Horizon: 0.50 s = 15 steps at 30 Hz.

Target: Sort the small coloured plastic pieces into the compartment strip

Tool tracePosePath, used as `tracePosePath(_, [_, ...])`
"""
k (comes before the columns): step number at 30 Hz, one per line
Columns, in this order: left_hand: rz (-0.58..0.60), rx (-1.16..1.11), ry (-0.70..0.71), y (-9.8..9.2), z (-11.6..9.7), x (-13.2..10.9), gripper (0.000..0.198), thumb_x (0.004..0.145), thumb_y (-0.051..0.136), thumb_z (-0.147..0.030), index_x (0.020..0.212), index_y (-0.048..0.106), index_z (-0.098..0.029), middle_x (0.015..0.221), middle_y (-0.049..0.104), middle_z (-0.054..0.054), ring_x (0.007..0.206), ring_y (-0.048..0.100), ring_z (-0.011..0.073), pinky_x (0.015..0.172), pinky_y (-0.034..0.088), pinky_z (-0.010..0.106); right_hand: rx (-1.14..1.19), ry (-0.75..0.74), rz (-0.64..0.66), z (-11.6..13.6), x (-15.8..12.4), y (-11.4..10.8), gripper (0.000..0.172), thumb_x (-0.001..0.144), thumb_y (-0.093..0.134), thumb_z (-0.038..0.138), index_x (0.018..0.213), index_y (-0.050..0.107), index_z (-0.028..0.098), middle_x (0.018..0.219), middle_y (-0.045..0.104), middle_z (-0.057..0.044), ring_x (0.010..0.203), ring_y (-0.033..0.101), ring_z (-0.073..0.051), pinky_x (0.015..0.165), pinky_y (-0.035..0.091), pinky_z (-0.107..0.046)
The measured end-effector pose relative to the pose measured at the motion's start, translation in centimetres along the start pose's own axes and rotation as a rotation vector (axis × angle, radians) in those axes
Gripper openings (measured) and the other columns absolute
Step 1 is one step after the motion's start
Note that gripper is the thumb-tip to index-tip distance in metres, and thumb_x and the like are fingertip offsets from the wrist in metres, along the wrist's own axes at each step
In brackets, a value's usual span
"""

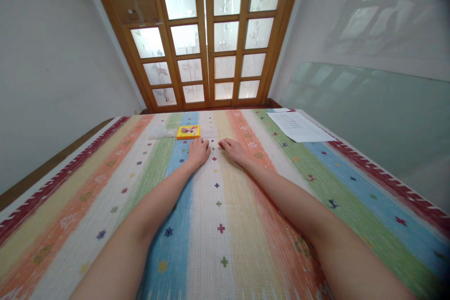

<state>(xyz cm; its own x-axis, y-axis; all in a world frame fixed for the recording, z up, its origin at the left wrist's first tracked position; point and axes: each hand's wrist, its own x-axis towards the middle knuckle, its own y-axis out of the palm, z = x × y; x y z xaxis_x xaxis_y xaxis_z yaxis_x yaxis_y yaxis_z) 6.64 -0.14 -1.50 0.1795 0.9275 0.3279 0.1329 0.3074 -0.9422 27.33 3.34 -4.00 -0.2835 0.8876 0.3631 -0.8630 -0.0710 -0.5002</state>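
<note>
My left hand [199, 151] rests palm down on the striped tablecloth, its fingers loosely bent and lying on the cloth. Just beyond its fingertips lies a small yellow box [189, 132] with a printed picture on top; whether the fingers touch it is hard to tell. To the right, my right hand [232, 149] rests on its side with fingers curled in together, and no object shows in it. A narrow gap of cloth separates the two hands. Clear plastic pieces [157, 132] lie flat to the left of the box, with more partly seen on its right.
The striped tablecloth [220, 215] covers a long table. A printed white sheet of paper [300, 126] lies at the far right. Beyond the table stand wooden doors with glass panes [225, 33]. A glass panel [369, 117] leans along the right wall.
</note>
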Motion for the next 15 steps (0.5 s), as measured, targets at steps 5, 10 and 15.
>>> tracePosePath(5, [0.020,-0.040,-0.037,0.2,0.2,0.2,0.022,0.103,0.050,-0.035,0.109,0.067,-0.022,0.121,0.060,0.015,0.118,0.052,0.0308,0.097,0.042,0.043,-0.015,-0.004,0.007,0.0,0.0,0.0,0.041,0.105,0.044,0.047,0.096,0.074,0.021,0.098,0.076,-0.005,0.092,0.067,-0.020,0.087,0.047,-0.031])
tracePosePath(10, [0.017,-0.063,0.002,0.2,1.3,0.4,0.019,0.101,0.053,-0.035,0.104,0.066,-0.022,0.118,0.061,0.014,0.115,0.053,0.0298,0.097,0.044,0.042,-0.019,-0.001,0.013,0.3,-0.1,-0.2,0.041,0.104,0.044,0.047,0.095,0.074,0.021,0.097,0.076,-0.006,0.091,0.067,-0.021,0.084,0.047,-0.030])
tracePosePath(15, [0.013,-0.090,0.025,0.1,2.2,0.5,0.016,0.100,0.055,-0.032,0.100,0.067,-0.021,0.113,0.062,0.014,0.110,0.055,0.0297,0.095,0.045,0.043,-0.021,0.007,0.023,0.6,-0.2,-0.3,0.041,0.104,0.044,0.047,0.094,0.074,0.021,0.097,0.076,-0.006,0.092,0.067,-0.021,0.085,0.047,-0.030])
